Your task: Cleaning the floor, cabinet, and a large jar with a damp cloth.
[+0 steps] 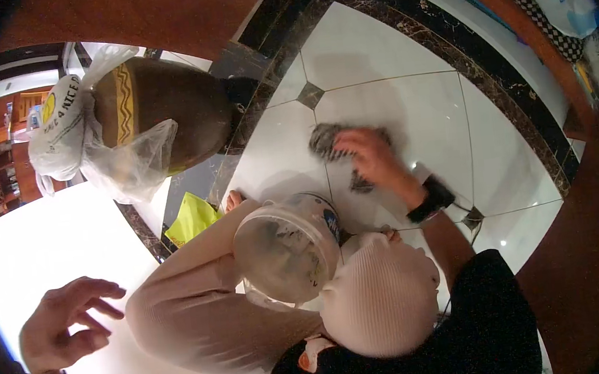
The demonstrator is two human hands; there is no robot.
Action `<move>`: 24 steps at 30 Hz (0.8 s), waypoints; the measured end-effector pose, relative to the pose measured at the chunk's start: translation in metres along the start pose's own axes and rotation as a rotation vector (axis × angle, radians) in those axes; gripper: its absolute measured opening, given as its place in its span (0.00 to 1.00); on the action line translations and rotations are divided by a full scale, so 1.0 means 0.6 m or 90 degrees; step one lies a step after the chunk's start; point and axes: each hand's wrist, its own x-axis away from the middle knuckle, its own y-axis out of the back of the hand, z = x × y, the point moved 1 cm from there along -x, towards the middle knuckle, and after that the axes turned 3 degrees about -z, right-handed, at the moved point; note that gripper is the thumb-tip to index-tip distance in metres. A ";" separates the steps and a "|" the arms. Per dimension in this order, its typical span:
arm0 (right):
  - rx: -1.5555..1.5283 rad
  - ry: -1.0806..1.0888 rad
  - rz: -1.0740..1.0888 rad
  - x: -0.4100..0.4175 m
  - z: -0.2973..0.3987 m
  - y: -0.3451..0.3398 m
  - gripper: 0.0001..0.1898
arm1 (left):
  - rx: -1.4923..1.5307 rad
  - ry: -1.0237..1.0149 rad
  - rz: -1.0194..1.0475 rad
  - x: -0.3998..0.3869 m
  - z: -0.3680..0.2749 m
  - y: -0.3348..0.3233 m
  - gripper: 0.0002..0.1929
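Observation:
My right hand point(370, 160) is down on a dark grey-and-white patterned cloth point(325, 141), which lies bunched on the white floor tiles point(406, 104). Motion blurs both the hand and the cloth, and the palm hides part of the fabric. Raised at the left, my left hand point(70, 323) holds nothing, its fingers curled and apart, beside my bent left knee. A translucent plastic bucket point(287, 248) with a printed side stands between my legs, tilted in the view. Its inside looks cloudy; I cannot tell what it holds.
A large brown jar point(182, 109) with a yellow wavy band stands at upper left. A tied white plastic bag point(61, 132) and a clear plastic bag point(135, 163) are against it. Nearby lies a yellow-green bag point(192, 220). Dark marble edging point(490, 74) borders the tiles.

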 end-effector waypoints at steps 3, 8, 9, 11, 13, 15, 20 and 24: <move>0.082 -0.018 -0.131 -0.041 -0.072 0.111 0.28 | -0.129 0.001 0.041 -0.001 -0.077 0.009 0.34; 0.362 -0.138 -0.282 -0.066 -0.180 0.283 0.21 | -0.320 -0.297 0.015 -0.149 -0.207 -0.019 0.22; 0.546 -0.195 -0.252 -0.030 -0.194 0.311 0.22 | -0.362 -0.284 0.026 -0.219 -0.234 -0.030 0.22; 0.445 -0.269 -0.259 -0.027 -0.181 0.241 0.21 | -0.250 -0.450 0.096 -0.311 -0.257 -0.078 0.22; 0.443 -0.132 -0.241 -0.004 -0.164 0.120 0.16 | -0.113 -0.556 0.220 -0.413 -0.246 -0.118 0.23; 0.427 -0.151 -0.191 0.005 -0.106 0.005 0.12 | -0.091 -0.481 0.269 -0.547 -0.198 -0.166 0.23; 0.448 -0.060 0.022 0.049 -0.038 -0.019 0.10 | -0.307 -0.367 0.084 -0.677 -0.120 -0.273 0.20; 0.572 -0.171 -0.056 -0.012 -0.112 0.075 0.13 | -0.393 -0.505 0.017 -0.754 -0.058 -0.319 0.21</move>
